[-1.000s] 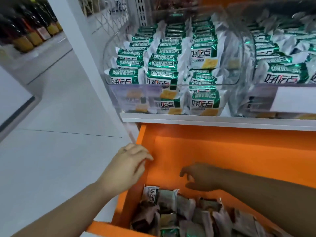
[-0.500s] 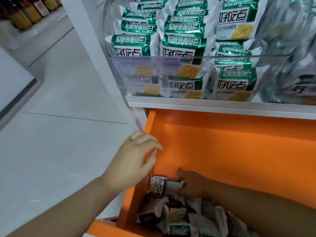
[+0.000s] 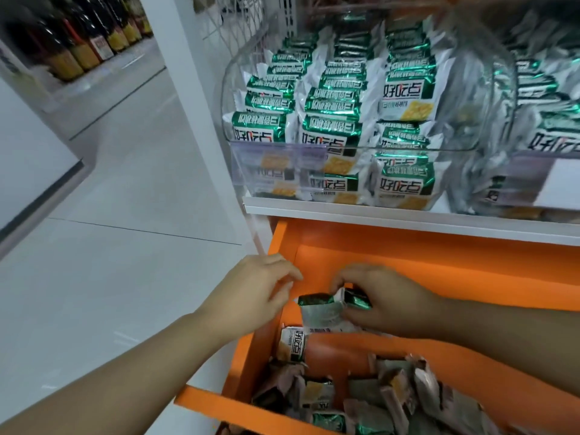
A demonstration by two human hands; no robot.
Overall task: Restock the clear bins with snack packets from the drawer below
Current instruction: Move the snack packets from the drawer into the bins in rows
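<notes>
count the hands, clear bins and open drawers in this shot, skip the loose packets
hands: 2 (left hand; right hand, gripping a snack packet)
clear bins: 2 (left clear bin; right clear bin)
open drawers: 1 (orange drawer)
total: 5

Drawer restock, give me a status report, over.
Right hand grips a snack packet over the drawer. Left hand open, empty, beside it. Nothing between packet and clear bin.

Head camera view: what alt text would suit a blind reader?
The right hand holds a snack packet over an open orange drawer; the left hand hovers beside it, empty. Above, clear bins hold rows of green-and-white packets.
</notes>
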